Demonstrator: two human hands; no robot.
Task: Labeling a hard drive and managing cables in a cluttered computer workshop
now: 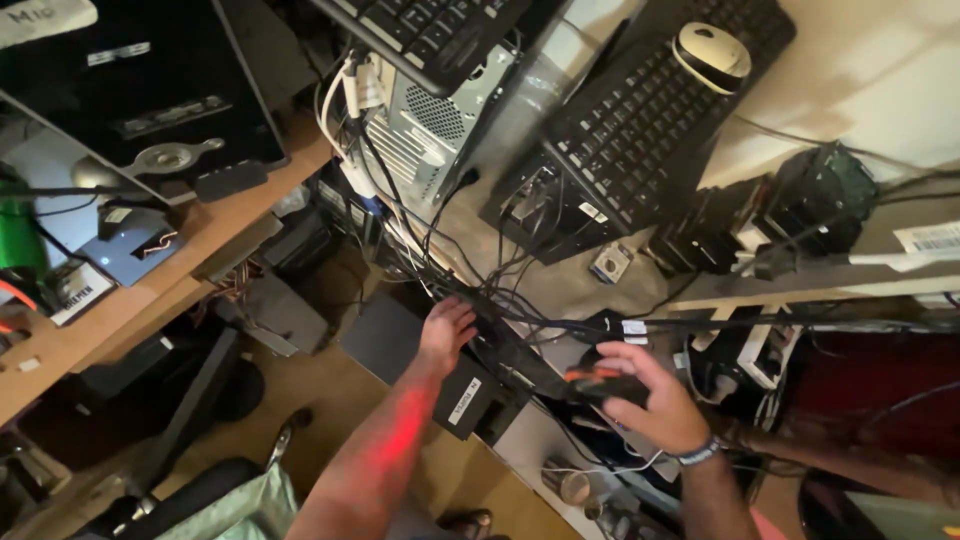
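My left hand rests with spread fingers on the top of a flat black box among a tangle of black cables. Its forearm shows a red glow. My right hand grips a small black tool with an orange band, held over the cables to the right of the box. A band sits on that wrist. A grey computer case stands just behind the cables, its back panel facing me.
Two black keyboards lie at the top, one with a white and black mouse on it. A wooden bench with drives and parts runs along the left. Power adapters crowd the right. A chair stands below.
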